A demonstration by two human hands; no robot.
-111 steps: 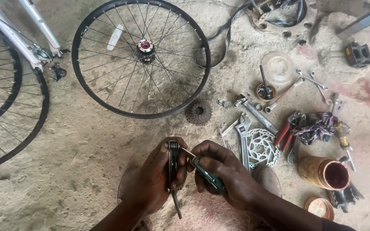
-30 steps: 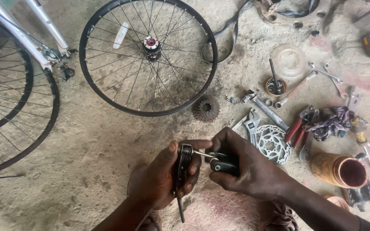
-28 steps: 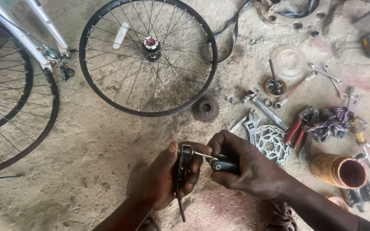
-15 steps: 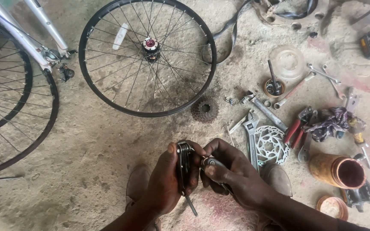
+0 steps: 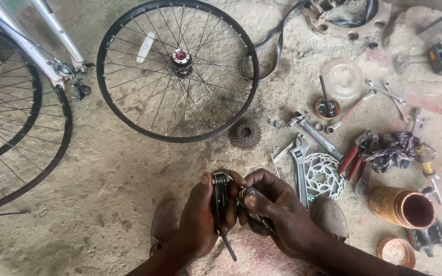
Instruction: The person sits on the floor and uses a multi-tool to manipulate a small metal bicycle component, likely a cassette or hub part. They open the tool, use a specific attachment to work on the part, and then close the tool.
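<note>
My left hand (image 5: 196, 220) grips a black folding multi-tool (image 5: 220, 197) upright by its body, with one thin key sticking out below my palm. My right hand (image 5: 274, 212) is closed around a second dark tool (image 5: 254, 204) with a metal end, pressed against the side of the multi-tool. Both hands meet just above my shoes (image 5: 166, 225), low in the middle of the view. What lies between the two tools is hidden by my fingers.
A spoked bicycle wheel (image 5: 177, 69) lies flat on the dirt floor ahead, a bike frame and tyre (image 5: 21, 107) at left. A cassette (image 5: 245, 134), adjustable wrench (image 5: 299, 163), brake disc (image 5: 322, 176), red pliers (image 5: 353, 158), spanners and an orange tin (image 5: 402, 207) lie at right.
My right hand has drawn in from a stretched-out pull on the thin key and now sits tight against the multi-tool. Both hands dropped slightly toward me.
</note>
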